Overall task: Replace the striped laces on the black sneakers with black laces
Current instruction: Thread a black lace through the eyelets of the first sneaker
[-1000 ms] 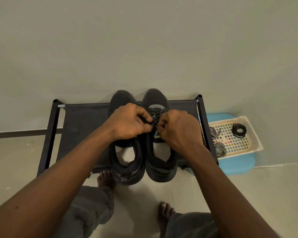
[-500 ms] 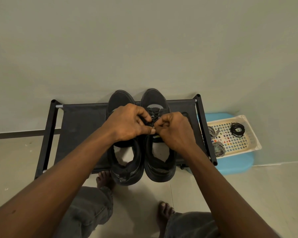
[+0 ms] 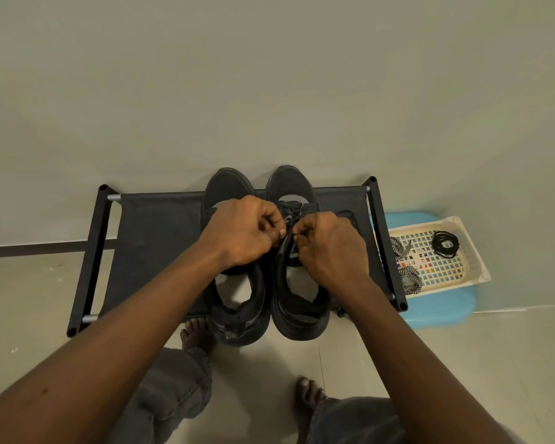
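1. Black on black: left hand [image 3: 241, 232] and right hand [image 3: 330, 248], fingers curled, pinch the black lace [image 3: 289, 209] over the sneaker [image 3: 302, 315] beneath them, fingertips nearly touching.
2. Right of the right hand, striped laces [image 3: 409, 278] lie in the basket [image 3: 474, 267].

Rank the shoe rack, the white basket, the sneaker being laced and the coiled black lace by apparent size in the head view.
1. shoe rack
2. sneaker being laced and white basket: too close to rank; the basket sits farther from the camera
3. coiled black lace
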The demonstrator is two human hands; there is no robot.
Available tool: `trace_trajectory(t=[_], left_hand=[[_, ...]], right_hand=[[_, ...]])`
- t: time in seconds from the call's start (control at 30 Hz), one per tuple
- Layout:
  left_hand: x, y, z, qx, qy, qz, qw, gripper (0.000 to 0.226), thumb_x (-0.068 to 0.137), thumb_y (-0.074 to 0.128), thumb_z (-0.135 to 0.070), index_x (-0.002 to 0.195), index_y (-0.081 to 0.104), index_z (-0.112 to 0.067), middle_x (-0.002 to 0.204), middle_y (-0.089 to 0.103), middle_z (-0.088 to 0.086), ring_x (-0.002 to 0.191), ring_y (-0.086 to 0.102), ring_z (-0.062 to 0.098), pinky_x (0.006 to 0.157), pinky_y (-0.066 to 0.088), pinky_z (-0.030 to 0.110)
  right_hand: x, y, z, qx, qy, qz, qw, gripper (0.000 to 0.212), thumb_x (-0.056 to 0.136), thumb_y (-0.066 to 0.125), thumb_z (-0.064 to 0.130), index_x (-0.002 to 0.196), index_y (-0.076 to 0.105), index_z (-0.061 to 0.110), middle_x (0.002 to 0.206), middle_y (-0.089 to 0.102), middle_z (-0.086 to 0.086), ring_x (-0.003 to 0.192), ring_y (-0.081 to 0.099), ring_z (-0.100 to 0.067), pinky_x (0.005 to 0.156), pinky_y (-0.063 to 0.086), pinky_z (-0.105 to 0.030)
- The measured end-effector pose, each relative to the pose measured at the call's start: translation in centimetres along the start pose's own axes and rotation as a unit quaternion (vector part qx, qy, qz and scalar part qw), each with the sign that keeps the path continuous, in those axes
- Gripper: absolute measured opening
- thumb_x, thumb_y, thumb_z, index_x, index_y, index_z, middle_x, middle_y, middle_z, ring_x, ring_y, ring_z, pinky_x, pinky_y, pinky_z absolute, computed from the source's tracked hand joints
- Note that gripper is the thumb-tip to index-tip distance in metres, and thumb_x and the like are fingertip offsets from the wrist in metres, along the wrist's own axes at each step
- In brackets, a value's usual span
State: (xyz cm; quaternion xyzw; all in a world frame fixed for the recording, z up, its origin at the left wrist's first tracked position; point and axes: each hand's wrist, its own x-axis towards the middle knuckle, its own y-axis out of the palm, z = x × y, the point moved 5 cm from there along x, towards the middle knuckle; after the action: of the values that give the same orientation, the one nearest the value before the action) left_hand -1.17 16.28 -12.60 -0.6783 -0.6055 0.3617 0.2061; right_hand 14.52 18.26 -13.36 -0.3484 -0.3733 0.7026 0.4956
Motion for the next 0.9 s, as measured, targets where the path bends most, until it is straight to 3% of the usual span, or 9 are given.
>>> trace_trajectory(t=[0.2,0.37,0.5,0.6,0.73,0.83,0.9], left_hand=[[-0.2,-0.9,-0.8,0.045,0.021,-0.031,0.998,0.008,0.085,0.070,-0.028,0.078,0.071,-0.031,0.069,0.070,-0.016,0.068,0.066,-0.002,0.071,0.056,0.029],[-0.7,-2.9,-0.3,-0.013,0.018,-0.053,0.998,0.013,0.086,0.069,-0.020,0.075,0.073,-0.027,0.069,0.072,-0.014,0.066,0.068,0.003,0.072,0.059,0.032],[-1.6,-4.5,0.6,-0.115,-0.002,-0.090,0.989,0.018,0.091,0.068,-0.014,0.078,0.075,-0.023,0.072,0.076,-0.008,0.073,0.073,0.016,0.079,0.061,0.041],[-2.1,-5.5,0.9,-0.202,-0.019,-0.137,0.970,0.020,0.094,0.066,-0.012,0.079,0.076,-0.018,0.074,0.077,-0.002,0.078,0.071,0.037,0.076,0.059,0.051],[-2.1,-5.6,0.4,-0.340,-0.037,-0.182,0.922,0.024,0.101,0.058,-0.009,0.081,0.068,-0.016,0.081,0.078,0.000,0.068,0.064,0.014,0.067,0.057,0.033],[-1.4,-3.6,-0.6,-0.464,-0.074,-0.123,0.874,0.021,0.105,0.047,-0.009,0.087,0.058,-0.012,0.084,0.078,0.009,0.049,0.043,0.014,0.048,0.046,0.026],[-0.7,-2.3,-0.5,-0.443,-0.092,-0.083,0.888,0.018,0.104,0.050,-0.013,0.088,0.059,-0.012,0.069,0.069,0.004,0.048,0.039,0.014,0.047,0.040,0.027]], right_hand=[[0.4,-0.6,-0.3,-0.028,-0.015,0.006,0.999,0.016,0.096,0.066,0.035,0.106,0.078,0.031,0.097,0.077,0.004,0.089,0.071,-0.022,0.067,0.044,-0.027],[0.5,-0.5,-0.6,-0.044,-0.038,0.037,0.998,0.017,0.098,0.062,0.036,0.103,0.078,0.033,0.091,0.075,0.006,0.084,0.070,-0.020,0.065,0.044,-0.027],[0.5,-0.5,-0.5,-0.043,-0.051,0.046,0.997,0.019,0.099,0.060,0.032,0.094,0.078,0.028,0.081,0.073,0.006,0.075,0.067,-0.018,0.060,0.042,-0.026],[0.4,-0.5,-0.5,-0.040,-0.053,0.049,0.997,0.020,0.099,0.060,0.032,0.092,0.078,0.027,0.080,0.073,0.007,0.074,0.067,-0.017,0.061,0.047,-0.028],[0.5,-0.4,-0.5,-0.033,-0.054,0.048,0.997,0.023,0.099,0.059,0.030,0.083,0.075,0.025,0.074,0.068,0.007,0.072,0.066,-0.017,0.060,0.046,-0.028],[0.4,-0.3,-0.4,-0.017,-0.062,0.055,0.996,0.023,0.098,0.059,0.028,0.083,0.075,0.025,0.072,0.066,0.008,0.070,0.065,-0.017,0.061,0.047,-0.028],[0.5,-0.3,-0.4,0.000,-0.064,0.060,0.996,0.017,0.097,0.063,0.030,0.092,0.078,0.027,0.076,0.070,0.009,0.074,0.066,-0.016,0.063,0.050,-0.028]])
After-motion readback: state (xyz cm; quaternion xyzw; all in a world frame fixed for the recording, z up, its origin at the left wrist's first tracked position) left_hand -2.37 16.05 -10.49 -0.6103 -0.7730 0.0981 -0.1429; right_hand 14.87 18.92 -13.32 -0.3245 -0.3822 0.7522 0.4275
